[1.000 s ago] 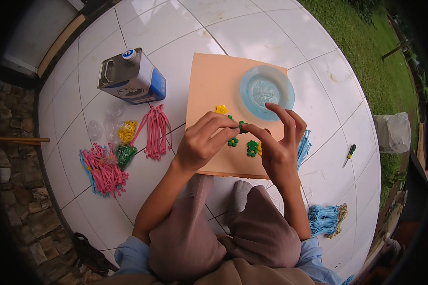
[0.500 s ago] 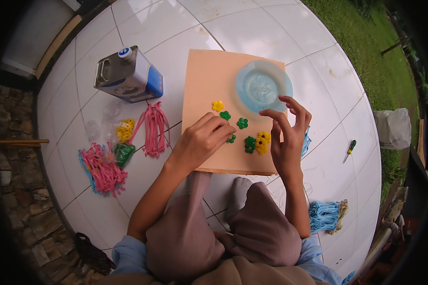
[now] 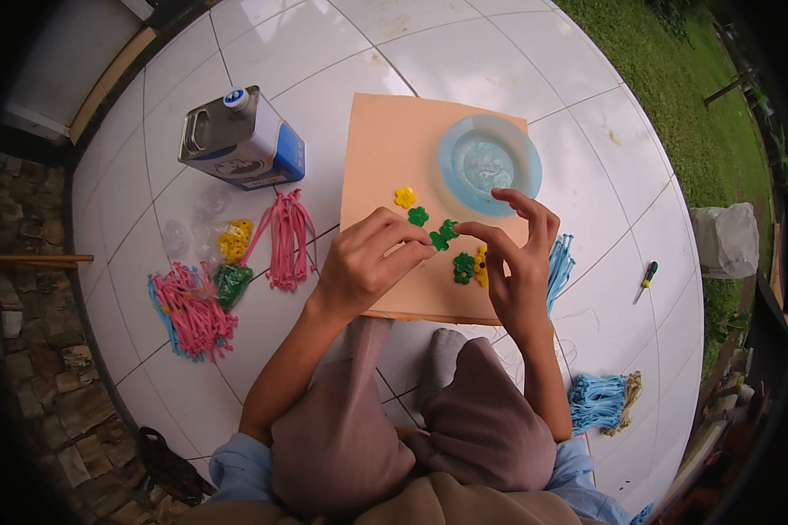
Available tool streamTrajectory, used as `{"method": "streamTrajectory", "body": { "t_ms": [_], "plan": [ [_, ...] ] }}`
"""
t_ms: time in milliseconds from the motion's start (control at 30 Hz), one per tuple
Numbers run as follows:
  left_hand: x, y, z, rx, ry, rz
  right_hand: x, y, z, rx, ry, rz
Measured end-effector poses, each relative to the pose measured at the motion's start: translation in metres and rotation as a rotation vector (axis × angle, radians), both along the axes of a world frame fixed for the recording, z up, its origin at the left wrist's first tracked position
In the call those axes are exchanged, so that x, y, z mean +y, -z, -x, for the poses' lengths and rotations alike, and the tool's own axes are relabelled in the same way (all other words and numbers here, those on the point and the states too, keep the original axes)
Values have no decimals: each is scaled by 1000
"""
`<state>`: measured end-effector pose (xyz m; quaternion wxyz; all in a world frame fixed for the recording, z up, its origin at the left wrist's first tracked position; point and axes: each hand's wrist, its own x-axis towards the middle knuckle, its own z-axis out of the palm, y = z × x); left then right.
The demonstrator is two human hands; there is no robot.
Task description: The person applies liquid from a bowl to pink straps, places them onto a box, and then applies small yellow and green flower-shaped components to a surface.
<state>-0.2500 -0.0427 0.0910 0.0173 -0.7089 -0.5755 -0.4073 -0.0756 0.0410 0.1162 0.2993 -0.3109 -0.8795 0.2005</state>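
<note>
A peach-coloured board [image 3: 385, 131] lies in front of me with small plastic flower pieces on it. My left hand [image 3: 368, 262] pinches a green flower [image 3: 439, 241] at its fingertips. My right hand [image 3: 518, 271] has its fingers apart, its index fingertip close to another green flower [image 3: 449, 229]; I cannot tell if they touch. A yellow flower [image 3: 404, 198] and a green flower [image 3: 418, 216] lie beyond my left hand. Between my hands sit a dark-centred green flower [image 3: 464, 268] and yellow flowers [image 3: 481, 262], partly hidden by my right hand.
A pale blue bowl [image 3: 448, 162] stands at the board's far right. Left are a metal can [image 3: 254, 149], pink strips [image 3: 289, 245], a pink bundle [image 3: 193, 306] and bagged yellow flowers [image 3: 235, 241]. Right are blue strips [image 3: 559, 267], a blue bundle [image 3: 597, 402] and a screwdriver [image 3: 648, 278].
My left hand's green flower has moved away from me and right, up against another green flower. My right hand has come left and its index finger now reaches toward those flowers.
</note>
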Motion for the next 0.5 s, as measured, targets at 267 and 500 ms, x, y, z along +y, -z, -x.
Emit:
{"method": "streamTrajectory", "body": {
  "t_ms": [267, 500],
  "plan": [
    [2, 2, 2, 119, 18, -148, -3, 1, 4, -31, -54, -113],
    [2, 3, 1, 135, 8, -171, -3, 3, 4, -75, -32, -207]
  ]
}}
